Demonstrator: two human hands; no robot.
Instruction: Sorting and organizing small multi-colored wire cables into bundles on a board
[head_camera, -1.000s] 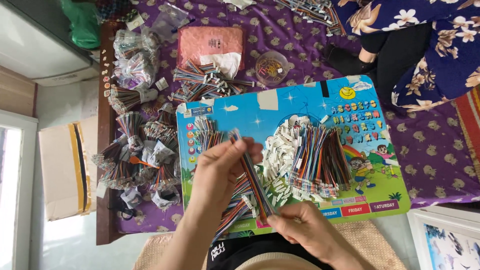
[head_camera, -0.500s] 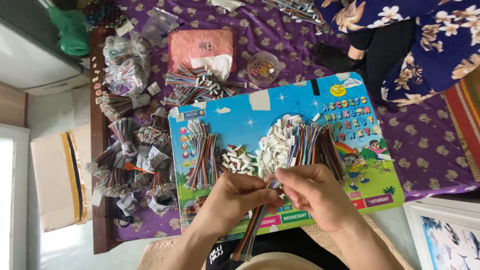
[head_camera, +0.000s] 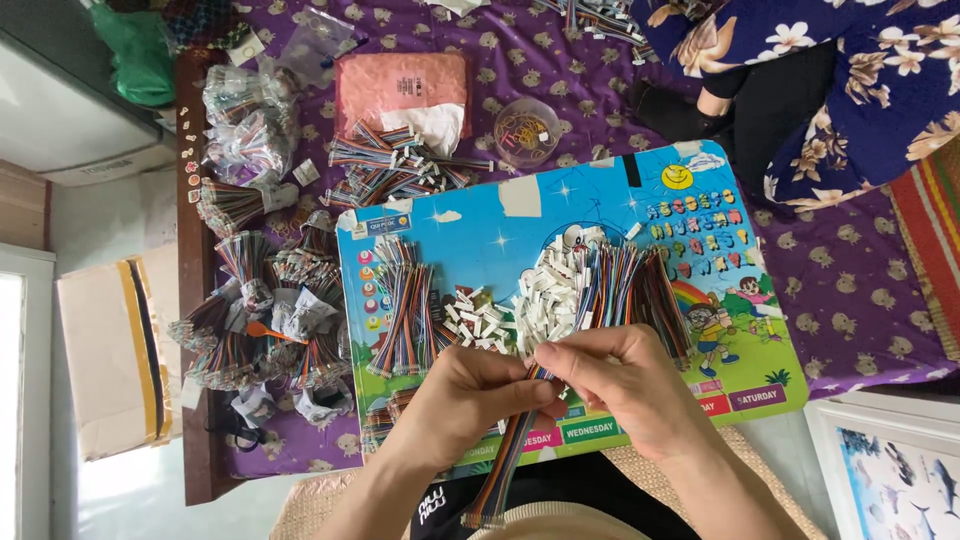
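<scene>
Both hands, left (head_camera: 470, 395) & right (head_camera: 620, 385), still w/ fingers pinching wire bundle (head_camera: 510, 450), now lower vs. board (head_camera: 520, 215).

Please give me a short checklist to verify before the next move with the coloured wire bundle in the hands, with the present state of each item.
1. Left hand grips the multicoloured ribbon-wire bundle: ok.
2. Right hand fingers pinch the bundle's upper end: ok.
3. White connector on the held end visible: cannot tell, fingers cover it.
4. Blue cartoon lap board lies flat, bare area free: ok.
5. Pile of white plastic connectors close to the hands: ok.
6. Clear round bowl of rubber bands upright: ok.
</scene>
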